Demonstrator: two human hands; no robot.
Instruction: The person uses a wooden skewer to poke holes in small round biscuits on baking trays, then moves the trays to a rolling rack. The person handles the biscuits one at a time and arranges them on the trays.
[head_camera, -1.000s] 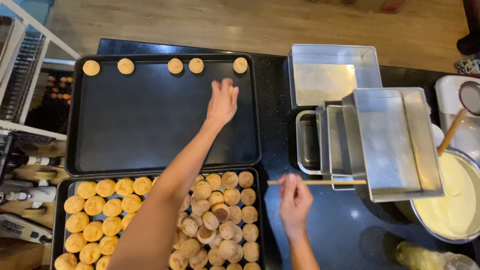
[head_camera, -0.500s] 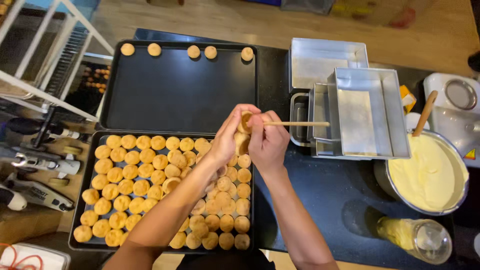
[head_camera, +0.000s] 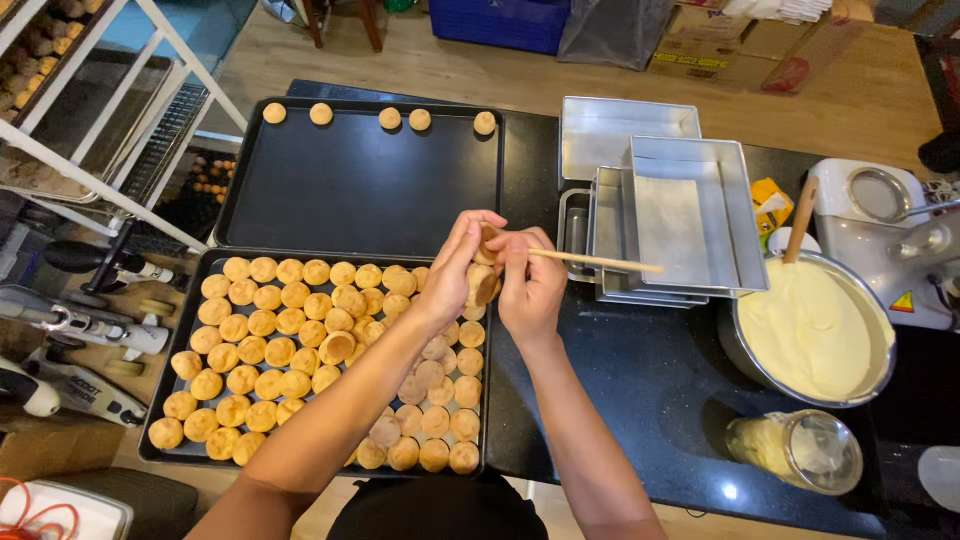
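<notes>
The left hand (head_camera: 455, 272) is curled, its fingers and thumb closed around a small round golden pastry shell (head_camera: 484, 284), which it holds up above the right edge of the near tray (head_camera: 176, 345). The right hand (head_camera: 528, 280) is closed too, pinching the near end of a thin wooden stick (head_camera: 595, 261) between thumb and fingertips. The stick runs off to the right, over the stacked metal pans (head_camera: 690, 215), and its near end meets the shell right where the two hands touch. Whether the tip goes into the shell cannot be told, because the fingers cover that spot. A second bit of pastry seems to sit at the top of the left fingers, but it is too hidden to be sure.

The near tray is dark and packed with rows of the same golden shells, several of them covered by the left forearm. Behind it lies a second dark tray (head_camera: 355, 190) with only five shells (head_camera: 379, 118) in a row along its far edge. On the dark bench (head_camera: 650, 380) to the right stands a steel bowl of pale cream (head_camera: 810, 330) with a wooden handle (head_camera: 800, 220) leaning in it, and near the front edge a glass jar (head_camera: 800, 450) of yellowish stuff. The bench's right end is cut off by the frame.
</notes>
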